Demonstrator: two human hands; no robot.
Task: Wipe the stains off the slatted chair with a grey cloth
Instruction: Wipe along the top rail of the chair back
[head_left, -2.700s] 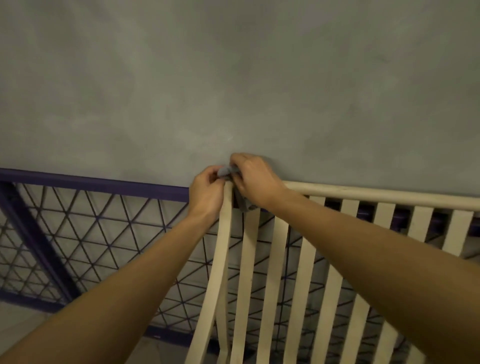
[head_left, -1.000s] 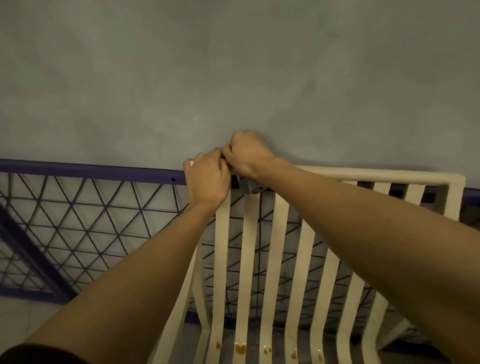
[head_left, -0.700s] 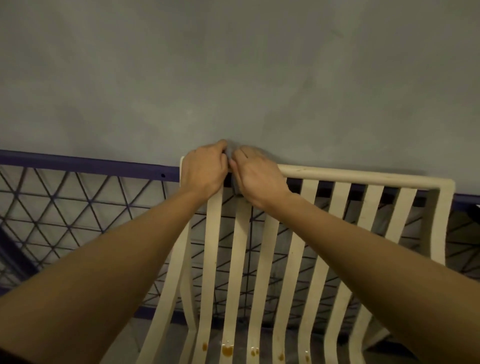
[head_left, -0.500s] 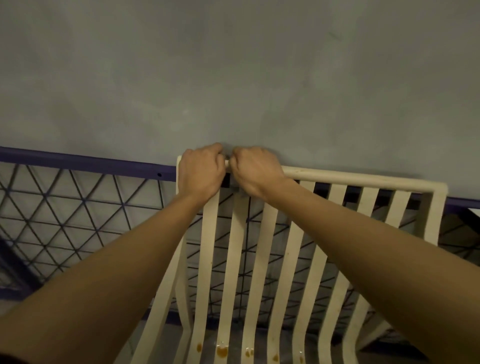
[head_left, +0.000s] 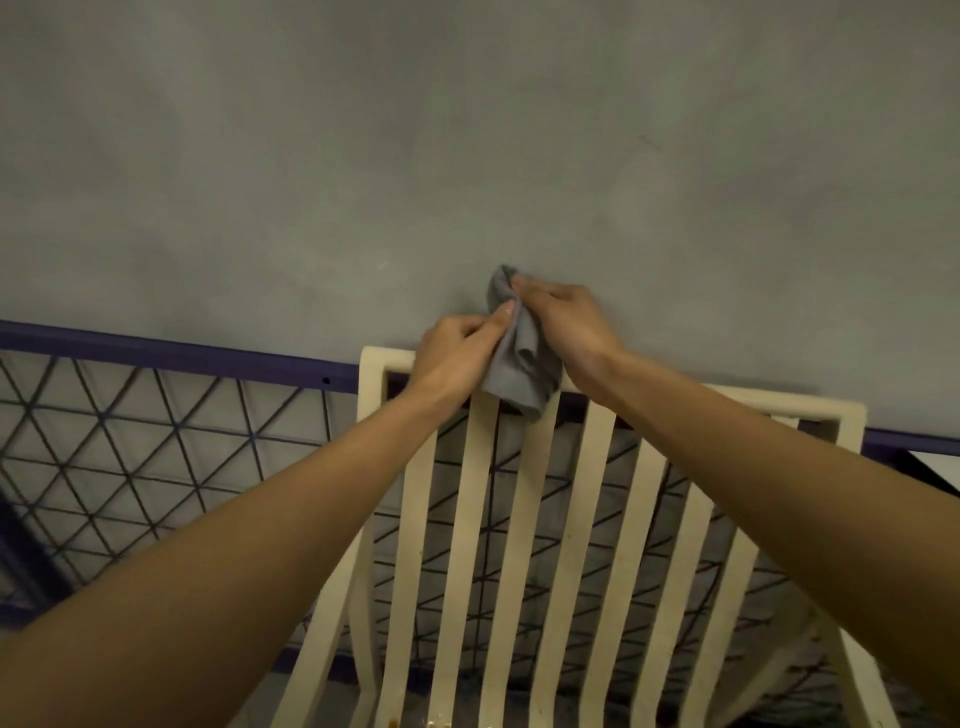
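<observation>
Cream slats of the slatted chair (head_left: 519, 545) fill the near ground between two bare forearms; at the very bottom edge a few brown stains (head_left: 435, 723) peek in, mostly cut off by the frame. Up at the top rail (head_left: 727, 397) both hands meet on the grey cloth (head_left: 522, 364); the left hand (head_left: 457, 358) pinches its edge between thumb and fingers; the right hand (head_left: 566, 327) clutches the bunched upper end; the loose tail hangs down over the rail and the top of a slat. Beyond stands a purple mesh fence (head_left: 156, 441); behind that, a plain grey wall (head_left: 467, 130).

Risks, as I judge them: the cloth is wadded, not flat, so it may smear instead of lifting dirt; if either pinch slackens, the tail could drop through a gap between slats; and the visible stains lie far from where the cloth is.

Hidden: the seat, most of the stains, the right fingertips behind the fabric; whether the cloth actually presses on the rail, I cannot tell.
</observation>
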